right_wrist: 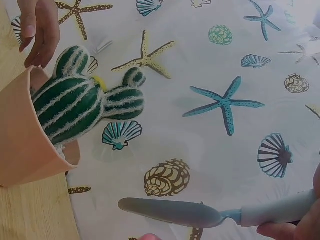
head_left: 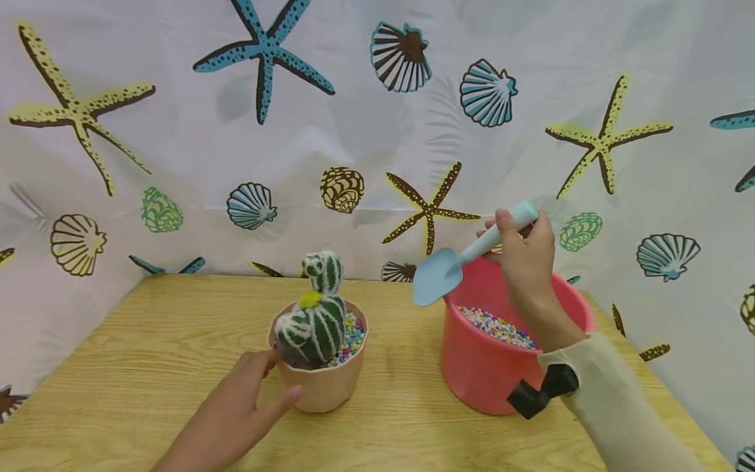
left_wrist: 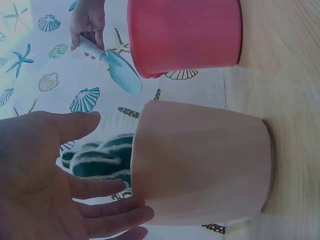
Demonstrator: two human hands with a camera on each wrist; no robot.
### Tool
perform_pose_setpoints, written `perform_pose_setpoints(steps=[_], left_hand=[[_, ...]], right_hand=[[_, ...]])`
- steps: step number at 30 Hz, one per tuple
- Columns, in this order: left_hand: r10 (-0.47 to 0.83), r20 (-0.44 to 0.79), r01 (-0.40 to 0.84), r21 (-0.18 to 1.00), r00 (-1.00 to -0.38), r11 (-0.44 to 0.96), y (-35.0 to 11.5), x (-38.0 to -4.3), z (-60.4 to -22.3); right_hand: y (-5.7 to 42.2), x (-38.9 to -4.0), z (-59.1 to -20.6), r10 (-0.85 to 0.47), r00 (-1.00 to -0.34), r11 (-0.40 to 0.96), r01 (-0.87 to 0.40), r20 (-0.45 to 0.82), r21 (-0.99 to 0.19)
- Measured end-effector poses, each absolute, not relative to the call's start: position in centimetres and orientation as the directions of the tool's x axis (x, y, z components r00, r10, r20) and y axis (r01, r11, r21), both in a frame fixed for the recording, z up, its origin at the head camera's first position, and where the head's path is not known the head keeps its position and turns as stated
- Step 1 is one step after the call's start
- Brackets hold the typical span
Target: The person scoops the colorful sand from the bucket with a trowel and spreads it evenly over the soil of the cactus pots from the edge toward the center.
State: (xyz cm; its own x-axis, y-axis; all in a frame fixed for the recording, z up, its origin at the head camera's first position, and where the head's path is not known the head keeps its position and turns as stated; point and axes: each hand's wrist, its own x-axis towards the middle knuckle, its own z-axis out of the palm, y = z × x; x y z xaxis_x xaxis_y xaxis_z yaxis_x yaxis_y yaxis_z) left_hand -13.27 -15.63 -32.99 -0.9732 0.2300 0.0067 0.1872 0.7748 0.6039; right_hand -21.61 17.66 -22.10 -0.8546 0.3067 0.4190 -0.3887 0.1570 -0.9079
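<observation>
My right hand (head_left: 525, 262) grips the pale handle of a light blue hand trowel (head_left: 438, 276). The trowel's blade points down and left, at the left rim of a pink-red bucket (head_left: 480, 377); no beads show on it. Small multicoloured beads (head_left: 498, 328) lie inside the bucket. To the left stands a peach flowerpot (head_left: 324, 390), holding a green cactus (head_left: 318, 324) with white fuzzy ribs and a yellow flower. More coloured beads (head_left: 354, 334) surround its base. My left hand (head_left: 236, 403) is spread at the pot's near left side, fingertips right at the rim.
Pot and bucket stand on a light wooden table (head_left: 171, 334), a gap of table between them. Behind hangs a white cloth (head_left: 194, 144) printed with starfish and shells. A black strap mount (head_left: 542, 392) sits on the right wrist, in front of the bucket.
</observation>
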Motion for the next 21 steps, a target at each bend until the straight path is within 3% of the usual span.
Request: perform_pose_setpoints(steps=[9, 17, 21], left_hand=[[0.257, 0.091, 0.260, 0.589, -0.962, 0.765, -14.6, -12.5, -33.1], [0.253, -0.059, 0.144, 0.690, -0.966, 0.710, -13.1, -12.4, -32.7], [0.274, -0.063, 0.149, 0.711, -0.960, 0.687, -12.5, -12.3, -32.6]], right_hand=[[19.1, -21.2, -22.0, 0.345, -0.845, 0.124, -0.392, 0.410, -0.912], [20.7, -21.1, -22.1, 0.415, -0.806, 0.048, -0.443, 0.422, -0.895], [21.4, -21.0, -22.0, 0.429, -0.815, -0.020, -0.439, 0.389, -0.898]])
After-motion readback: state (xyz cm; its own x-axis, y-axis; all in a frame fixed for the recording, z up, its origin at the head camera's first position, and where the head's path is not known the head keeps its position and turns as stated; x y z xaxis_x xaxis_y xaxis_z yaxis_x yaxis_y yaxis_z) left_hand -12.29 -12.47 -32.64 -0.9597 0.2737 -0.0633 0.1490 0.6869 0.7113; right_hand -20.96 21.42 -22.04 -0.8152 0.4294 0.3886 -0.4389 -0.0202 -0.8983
